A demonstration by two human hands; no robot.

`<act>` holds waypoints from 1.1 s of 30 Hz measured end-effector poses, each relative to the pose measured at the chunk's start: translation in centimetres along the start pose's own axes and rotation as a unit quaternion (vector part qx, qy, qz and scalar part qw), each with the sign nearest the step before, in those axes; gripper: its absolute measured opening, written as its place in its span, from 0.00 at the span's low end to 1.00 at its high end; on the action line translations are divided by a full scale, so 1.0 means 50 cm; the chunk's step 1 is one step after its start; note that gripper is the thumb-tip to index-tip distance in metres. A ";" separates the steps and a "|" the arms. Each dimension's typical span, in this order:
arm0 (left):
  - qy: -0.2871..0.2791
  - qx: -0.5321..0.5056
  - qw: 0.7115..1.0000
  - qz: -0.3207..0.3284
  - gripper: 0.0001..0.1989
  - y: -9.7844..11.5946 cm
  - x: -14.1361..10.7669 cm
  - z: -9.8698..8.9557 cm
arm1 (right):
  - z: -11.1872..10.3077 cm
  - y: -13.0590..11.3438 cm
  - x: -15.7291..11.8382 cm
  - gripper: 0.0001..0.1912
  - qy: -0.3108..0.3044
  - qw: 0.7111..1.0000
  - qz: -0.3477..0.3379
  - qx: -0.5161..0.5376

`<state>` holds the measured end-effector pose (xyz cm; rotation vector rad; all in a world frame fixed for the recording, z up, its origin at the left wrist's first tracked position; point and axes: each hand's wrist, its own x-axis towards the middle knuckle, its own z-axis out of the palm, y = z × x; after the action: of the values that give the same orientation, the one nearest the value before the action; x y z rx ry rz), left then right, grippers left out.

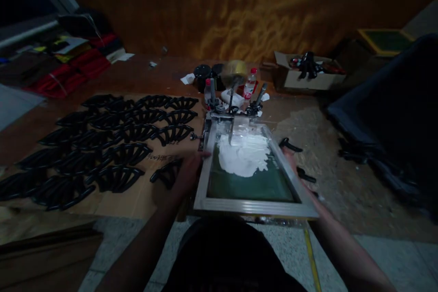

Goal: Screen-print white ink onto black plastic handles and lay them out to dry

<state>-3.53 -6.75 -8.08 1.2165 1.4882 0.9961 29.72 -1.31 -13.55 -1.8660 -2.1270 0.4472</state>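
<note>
A silver-framed printing screen [256, 207] with green mesh lies before me, tilted slightly. White paste [242, 157] covers the upper part of its mesh, and a pale squeegee-like block [240, 130] rests at the paste's far end. My left hand [190, 171] is at the screen's left side, a finger by the frame; dimness and blur hide its grip. Near the right side is my right hand [292, 162], its fingers mostly hidden by the frame. A dark curved piece [290, 145] lies just beyond it. Beside my left hand rests a black ribbed piece [167, 172] on the cardboard.
Several rows of black ribbed pieces [118, 178] cover the cardboard at left. Behind the screen stand clamps [253, 107], a red-capped bottle [250, 84] and black tubs [202, 71]. An open carton [308, 80] sits back right; a dark draped heap [393, 123] fills the right side.
</note>
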 end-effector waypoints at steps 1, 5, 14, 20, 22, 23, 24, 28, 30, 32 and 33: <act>0.002 0.015 1.000 -0.016 0.23 -0.024 -0.010 0.004 | -0.014 0.005 0.015 0.19 0.037 0.999 0.026 0.004; -0.002 0.046 0.996 -0.074 0.29 -0.107 -0.017 0.038 | -0.032 -0.077 0.075 0.28 0.128 0.991 -0.035 0.014; -0.032 0.042 0.997 -0.059 0.28 -0.187 0.004 0.057 | 0.014 -0.236 0.020 0.10 -0.152 0.970 -0.135 -0.132; -0.032 0.048 0.996 -0.062 0.27 -0.189 0.003 0.060 | 0.003 -0.211 -0.047 0.10 -0.212 0.918 -0.324 -0.086; -0.026 0.046 0.996 -0.071 0.27 -0.185 0.003 0.060 | -0.005 -0.207 -0.036 0.09 -0.216 0.921 -0.318 -0.067; -0.024 0.042 0.996 -0.077 0.27 -0.182 0.003 0.060 | -0.005 -0.206 -0.029 0.09 -0.207 0.928 -0.304 -0.061; -0.025 0.038 0.996 -0.082 0.27 -0.179 0.003 0.059 | -0.002 -0.204 -0.025 0.09 -0.190 0.937 -0.286 -0.058; -0.024 0.024 0.994 -0.103 0.29 -0.171 0.000 0.059 | 0.033 -0.187 -0.048 0.13 -0.127 0.949 -0.285 -0.045; -0.020 0.022 0.994 -0.105 0.30 -0.170 -0.002 0.060 | 0.043 -0.176 -0.069 0.15 -0.141 0.937 -0.318 -0.027; -0.017 0.023 0.994 -0.103 0.30 -0.168 -0.002 0.060 | 0.038 -0.176 -0.071 0.15 -0.159 0.932 -0.326 -0.015; -0.018 0.023 0.994 -0.102 0.31 -0.165 -0.001 0.059 | 0.031 -0.181 -0.063 0.15 -0.160 0.935 -0.315 -0.013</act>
<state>-2.50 -8.20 -16.67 1.0837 1.5789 0.8023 21.30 -5.57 -11.28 -1.0609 -2.7846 0.5935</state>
